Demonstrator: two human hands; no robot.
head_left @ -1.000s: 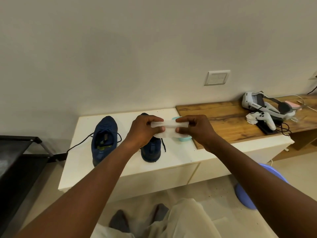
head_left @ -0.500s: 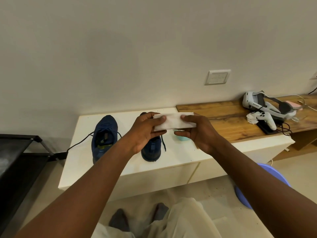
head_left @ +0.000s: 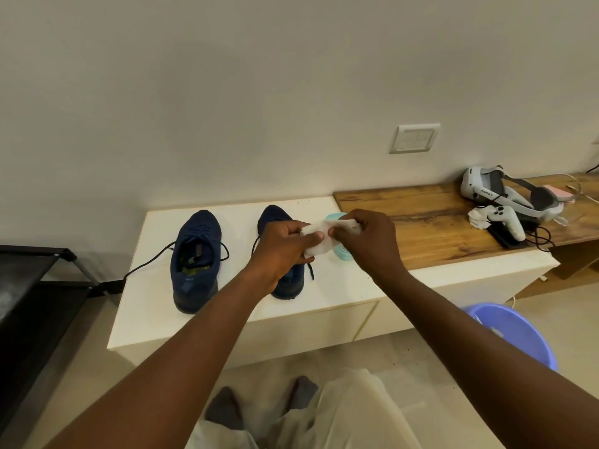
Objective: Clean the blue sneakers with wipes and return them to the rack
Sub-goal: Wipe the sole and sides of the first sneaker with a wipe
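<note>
Both hands hold one white wipe above the white cabinet. Left hand: fingers curled, thumb pinching the wipe's left end. Right hand: fingers curled, pinching the right end. The hands are close together and the wipe sags between them.

One blue sneaker stands upright on the cabinet top, toe toward the wall, laces loose. The second sneaker stands parallel to it, apart, partly hidden behind the left hand. A teal container sits behind the wipe, mostly hidden. A black rack stands beside the cabinet's left end, and a blue bucket is on the floor at right.
</note>
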